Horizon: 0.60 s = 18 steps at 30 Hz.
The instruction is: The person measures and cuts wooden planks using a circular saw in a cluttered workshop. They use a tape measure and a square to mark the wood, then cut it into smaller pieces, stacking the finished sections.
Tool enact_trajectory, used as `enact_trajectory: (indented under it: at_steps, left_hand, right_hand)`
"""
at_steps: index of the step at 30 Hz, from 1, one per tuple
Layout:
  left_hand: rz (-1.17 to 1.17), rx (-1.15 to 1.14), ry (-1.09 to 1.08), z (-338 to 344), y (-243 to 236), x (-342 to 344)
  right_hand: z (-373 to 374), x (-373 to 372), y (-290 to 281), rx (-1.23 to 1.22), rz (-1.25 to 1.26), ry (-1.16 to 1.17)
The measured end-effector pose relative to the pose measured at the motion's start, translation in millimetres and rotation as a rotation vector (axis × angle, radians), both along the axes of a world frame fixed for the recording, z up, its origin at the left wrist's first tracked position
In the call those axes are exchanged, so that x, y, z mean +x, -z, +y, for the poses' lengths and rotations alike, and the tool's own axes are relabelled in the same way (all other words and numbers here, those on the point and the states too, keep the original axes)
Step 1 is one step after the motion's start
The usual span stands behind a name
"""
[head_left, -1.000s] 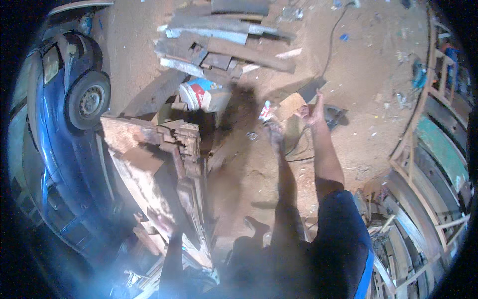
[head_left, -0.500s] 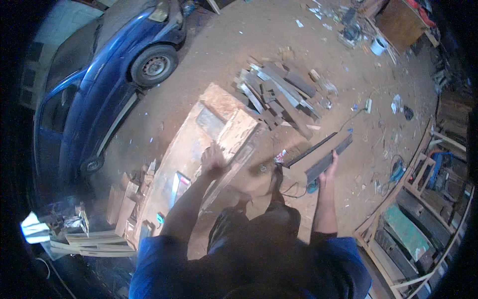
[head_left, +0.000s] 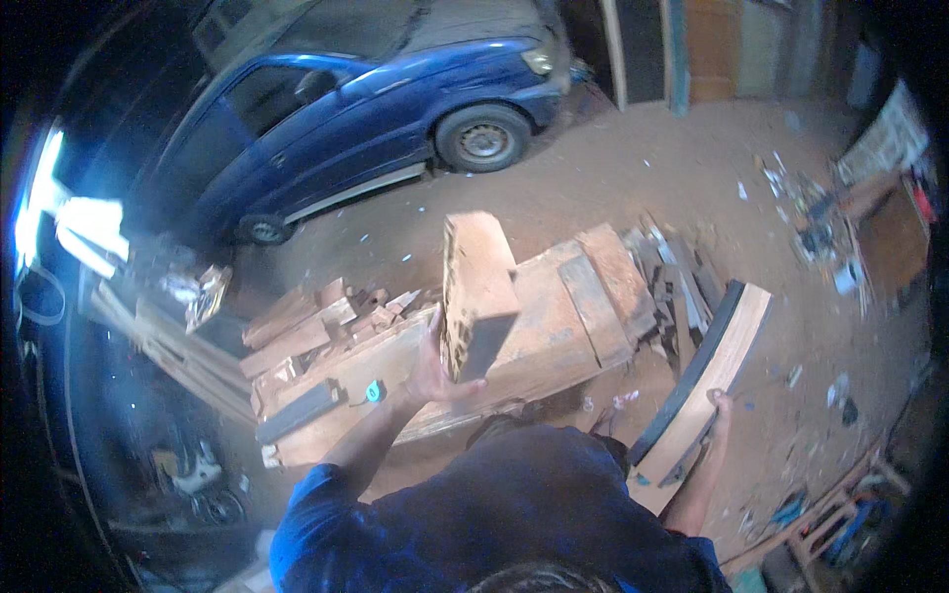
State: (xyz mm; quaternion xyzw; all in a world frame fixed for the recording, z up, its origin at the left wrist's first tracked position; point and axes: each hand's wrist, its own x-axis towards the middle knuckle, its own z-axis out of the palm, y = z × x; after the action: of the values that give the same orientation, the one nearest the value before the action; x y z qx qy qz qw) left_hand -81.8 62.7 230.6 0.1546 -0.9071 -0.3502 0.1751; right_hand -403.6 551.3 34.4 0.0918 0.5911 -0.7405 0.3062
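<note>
My left hand [head_left: 432, 378] grips a thick wooden block [head_left: 481, 272] from below, fingers and thumb on either side of it. The block stands upright above the workbench [head_left: 542, 321], with one rough, pitted edge and a smooth pale face. Out to the right, my right hand [head_left: 723, 420] is closed around a long wooden board [head_left: 727, 361], which slants up and away from me. Its broad face is pale and its left side is dark. On the bench to the left lie a teal tape measure [head_left: 374, 391] and a grey block [head_left: 299, 411].
A blue car [head_left: 366, 119] stands beyond the bench. Several offcuts [head_left: 297, 341] lie along the bench's left far side. A pile of scrap wood [head_left: 682, 282] sits past its right end. A wooden frame [head_left: 830, 524] is at the lower right.
My left hand, which rested on the bench, has lifted the wooden block. The board in my right hand has turned to show its pale face. The view has swung left and up.
</note>
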Motion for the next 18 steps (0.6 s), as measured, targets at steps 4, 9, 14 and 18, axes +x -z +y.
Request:
enact_trajectory:
  at_steps: [4, 9, 14, 18]
  left_hand:
    - [0.308, 0.41, -0.163, -12, 12, 40]
    - [0.874, 1.034, -0.454, -25, 4, 31]
    - [0.961, 1.124, -0.582, -7, 80, 42]
    - [1.079, 1.327, -0.574, 8, 120, 80]
  right_hand:
    - [-61, 7, -62, -0.391, -0.029, -0.078]
    - [-81, -34, -115, -0.061, 0.023, -0.169]
    - [-120, -28, -126, 0.059, 0.049, -0.262]
    - [-113, -27, -107, 0.033, -0.124, -0.336]
